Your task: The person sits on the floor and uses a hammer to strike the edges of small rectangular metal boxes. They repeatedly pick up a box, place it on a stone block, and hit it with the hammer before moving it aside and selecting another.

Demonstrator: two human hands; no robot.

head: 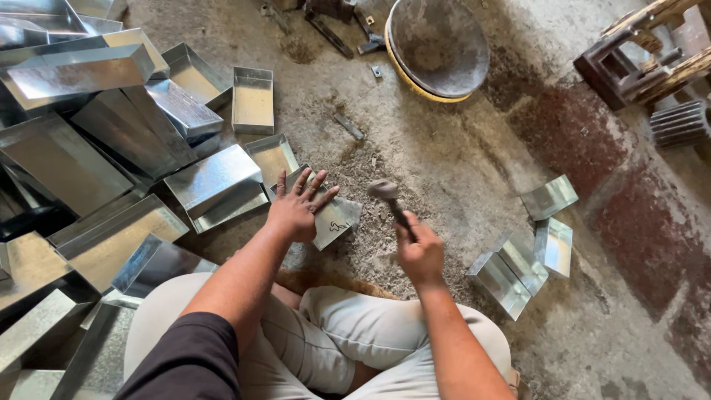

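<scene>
The left hand [296,211] lies flat, fingers spread, pinning a small sheet-metal tray [333,218] to the dusty floor [444,170]. The right hand [420,255] is clenched round the handle of a hammer [385,194], head raised just right of the tray — a forming blow seems in hand, though motion blur hides the face. Striking calls for landing clear of the fingers. Finished trays [111,148] crowd the left; open floor lies right.

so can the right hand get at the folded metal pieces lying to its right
Probably yes: the right hand grips a hammer, but the folded pieces lie close beside it on bare floor, nothing between.
</scene>
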